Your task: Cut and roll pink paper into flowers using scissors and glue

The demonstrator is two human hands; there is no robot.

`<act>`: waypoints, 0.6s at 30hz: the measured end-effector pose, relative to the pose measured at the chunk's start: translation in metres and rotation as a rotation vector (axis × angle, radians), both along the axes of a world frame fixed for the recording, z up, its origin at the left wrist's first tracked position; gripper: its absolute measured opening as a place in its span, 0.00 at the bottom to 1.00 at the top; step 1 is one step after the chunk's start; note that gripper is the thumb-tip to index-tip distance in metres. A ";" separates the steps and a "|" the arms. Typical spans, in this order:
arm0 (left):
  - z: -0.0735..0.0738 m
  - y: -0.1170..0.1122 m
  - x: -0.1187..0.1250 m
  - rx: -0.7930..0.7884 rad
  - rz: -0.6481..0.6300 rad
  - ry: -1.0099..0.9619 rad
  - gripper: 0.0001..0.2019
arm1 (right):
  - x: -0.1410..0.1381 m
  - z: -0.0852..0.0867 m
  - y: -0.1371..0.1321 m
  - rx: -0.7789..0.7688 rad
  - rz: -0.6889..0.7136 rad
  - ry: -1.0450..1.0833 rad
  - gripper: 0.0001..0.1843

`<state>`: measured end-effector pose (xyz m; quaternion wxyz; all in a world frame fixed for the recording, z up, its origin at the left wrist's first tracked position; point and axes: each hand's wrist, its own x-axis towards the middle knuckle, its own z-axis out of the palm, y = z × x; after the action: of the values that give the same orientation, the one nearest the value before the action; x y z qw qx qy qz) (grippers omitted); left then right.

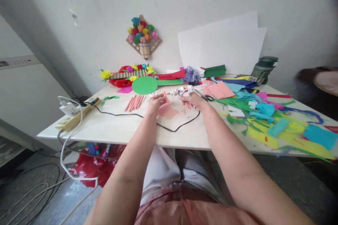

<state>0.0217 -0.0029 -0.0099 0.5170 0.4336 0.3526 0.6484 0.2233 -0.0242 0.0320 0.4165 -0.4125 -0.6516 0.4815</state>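
Note:
My left hand (156,102) is closed at the edge of a pink paper piece (169,111), its fingers on a small rolled part of the paper. My right hand (195,101) wraps round a white glue gun (190,90), largely covered by the fingers. A black cord (174,130) loops across the table up to this hand. Left of my left hand lies a row of several pink paper rolls (134,102). Black-handled scissors (208,97) lie just beyond my right hand, beside folded pink paper sheets (221,89).
A yellow power strip (76,115) with a white charger (68,109) is at the table's left. Coloured paper scraps (264,112) cover the right side. A green paper disc (144,85), a purple yarn bundle (191,75) and a dark bottle (263,70) stand or lie behind.

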 end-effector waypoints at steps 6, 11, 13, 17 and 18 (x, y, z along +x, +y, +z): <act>0.001 -0.001 0.001 0.004 -0.007 0.000 0.13 | 0.000 -0.001 0.002 -0.022 -0.003 -0.043 0.19; 0.001 -0.002 0.001 0.009 -0.032 0.004 0.14 | 0.001 -0.007 0.009 -0.001 -0.012 -0.025 0.18; 0.001 -0.002 0.001 0.014 -0.039 0.008 0.13 | 0.001 -0.009 0.012 0.009 -0.014 -0.011 0.18; 0.000 -0.002 0.001 0.013 -0.042 0.013 0.14 | 0.001 -0.014 0.017 0.018 -0.024 0.000 0.18; 0.000 -0.002 0.001 0.011 -0.044 0.015 0.14 | 0.001 -0.014 0.018 0.020 -0.031 0.003 0.19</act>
<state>0.0224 -0.0047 -0.0095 0.5261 0.4490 0.3431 0.6355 0.2243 -0.0066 0.0177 0.4288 -0.4177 -0.6494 0.4690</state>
